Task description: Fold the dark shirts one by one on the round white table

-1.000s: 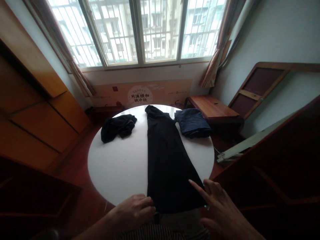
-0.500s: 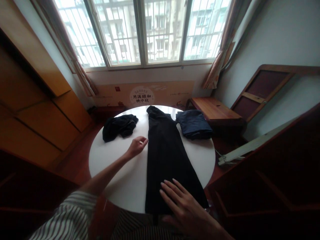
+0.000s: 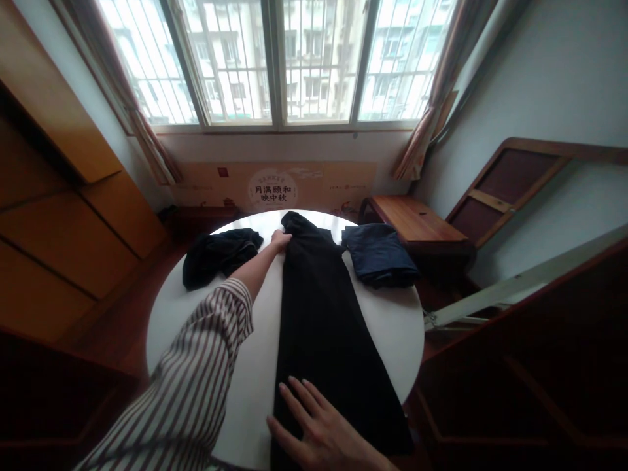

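A pair of black trousers [image 3: 321, 314] lies lengthwise across the white round table [image 3: 196, 327], its narrow, bunched end at the far edge and its wide end near me. Reaching far forward, my left hand [image 3: 281, 241] is closed on the left edge of the trousers close to that far end; its fingertips are partly hidden. My right hand [image 3: 318, 425] rests flat on the near end, fingers spread, pressing on the cloth. A crumpled black garment [image 3: 220, 252] sits to the left of my left hand. On the right lies a folded dark blue garment [image 3: 379, 255].
Behind the table stand a wooden bench [image 3: 417, 219] and a printed panel [image 3: 314, 186] below the barred window. Wooden cabinets [image 3: 44, 248] line the left side. Dark wooden furniture [image 3: 530, 366] and a pale beam [image 3: 490, 294] are close on the right.
My left hand has moved forward along the trousers' left edge to the far end and taken hold there. My right hand stays flat on the near end, slightly further left. The view has shifted a little.
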Available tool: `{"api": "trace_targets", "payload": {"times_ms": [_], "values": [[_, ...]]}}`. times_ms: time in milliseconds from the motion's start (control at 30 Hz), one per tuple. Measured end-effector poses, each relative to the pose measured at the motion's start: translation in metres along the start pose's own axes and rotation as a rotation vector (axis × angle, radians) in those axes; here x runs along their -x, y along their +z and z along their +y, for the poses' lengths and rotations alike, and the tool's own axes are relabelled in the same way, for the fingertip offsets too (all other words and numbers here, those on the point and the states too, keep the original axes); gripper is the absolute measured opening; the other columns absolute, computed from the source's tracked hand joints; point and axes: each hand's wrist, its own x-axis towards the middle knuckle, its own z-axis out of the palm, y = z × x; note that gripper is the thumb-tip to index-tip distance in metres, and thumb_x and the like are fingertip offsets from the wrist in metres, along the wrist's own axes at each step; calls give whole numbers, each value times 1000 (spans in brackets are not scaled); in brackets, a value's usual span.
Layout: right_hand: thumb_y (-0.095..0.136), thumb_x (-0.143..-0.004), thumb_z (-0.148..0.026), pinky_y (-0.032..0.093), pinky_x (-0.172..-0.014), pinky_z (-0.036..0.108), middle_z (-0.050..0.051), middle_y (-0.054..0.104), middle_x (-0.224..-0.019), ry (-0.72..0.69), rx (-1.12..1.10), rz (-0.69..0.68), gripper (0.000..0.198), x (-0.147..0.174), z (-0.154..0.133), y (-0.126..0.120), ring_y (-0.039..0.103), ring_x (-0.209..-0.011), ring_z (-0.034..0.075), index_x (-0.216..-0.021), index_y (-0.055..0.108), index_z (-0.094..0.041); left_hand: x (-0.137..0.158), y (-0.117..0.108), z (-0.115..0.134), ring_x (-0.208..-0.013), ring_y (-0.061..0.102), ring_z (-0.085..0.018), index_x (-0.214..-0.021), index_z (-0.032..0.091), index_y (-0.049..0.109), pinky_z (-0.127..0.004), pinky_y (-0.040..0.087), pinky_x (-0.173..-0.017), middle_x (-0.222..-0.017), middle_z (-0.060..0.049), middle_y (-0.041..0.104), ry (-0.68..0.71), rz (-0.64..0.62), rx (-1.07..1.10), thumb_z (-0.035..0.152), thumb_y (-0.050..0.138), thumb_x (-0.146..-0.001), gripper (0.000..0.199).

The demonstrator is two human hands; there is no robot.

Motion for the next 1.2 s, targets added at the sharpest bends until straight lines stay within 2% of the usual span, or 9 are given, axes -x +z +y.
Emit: {"api": "trace_targets", "payload": {"times_ms": [133,267,400,500,633,833,933,1033,1200], "values": [[51,-99,-34,42,-108,53,24,39,-152,-57,67,75,55,-3,4,10,40,-139,37,-150,35,-22,-31,-2,-3,-102,67,-23,-112,8,68,-25,47,-82,-110,-16,72,-26,116,-95,23,66,-82,34],[46,-101,-43,37,-111,55,21,23,-160,-34,-47,21,61,-13,14,0,29,-145,37,-155,24,-26,-48,-17,-7,-115,63,-24,-121,13,65,-26,46,-92,-124,-14,68,-19,200,-187,25,57,-87,36],[47,-97,-56,27,-114,61,20,8,-163,2,-219,-66,73,-28,16,-19,15,-149,39,-158,18,-27,-43,-32,-13,-119,60,-29,-125,7,60,-33,45,-97,-128,-21,63,2,216,-281,26,55,-90,40],[48,-95,-59,25,-116,58,16,17,-163,30,-318,-74,76,-36,15,-34,21,-148,36,-157,20,-27,-25,-32,-13,-126,53,-34,-127,4,56,-40,42,-103,-133,-26,56,71,189,-345,26,60,-87,46],[47,-99,-44,39,-111,42,14,51,-146,303,-304,93,57,-30,32,-53,47,-133,27,-148,40,-17,37,-19,-16,-133,45,-30,-134,9,51,-40,35,-111,-142,-20,47,423,58,-448,24,57,-91,46],[47,-98,-40,50,-81,44,18,65,-98,966,149,271,33,14,89,-53,63,-91,32,-109,62,-12,226,-30,-39,-116,54,-25,-125,17,54,-40,47,-99,-127,-13,55,955,-345,-522,34,48,-98,32],[49,-98,-45,47,-73,36,12,66,-87,1049,118,201,29,32,98,-45,66,-82,27,-94,59,-18,307,-50,-54,-92,58,-22,-107,19,58,-36,51,-82,-104,-8,60,971,-524,-570,50,55,-93,34],[49,-99,-41,42,-65,31,7,66,-78,1067,31,117,26,36,95,-43,67,-75,24,-83,54,-21,347,-63,-69,-87,56,-23,-103,18,56,-34,50,-74,-99,-7,60,931,-551,-640,57,66,-84,44],[46,-100,-30,36,-62,28,5,67,-75,998,-61,111,23,34,90,-49,67,-72,21,-79,52,-21,362,-66,-93,-79,54,-18,-93,16,53,-29,46,-67,-89,-5,59,1073,-486,-693,12,48,-95,7]]}}
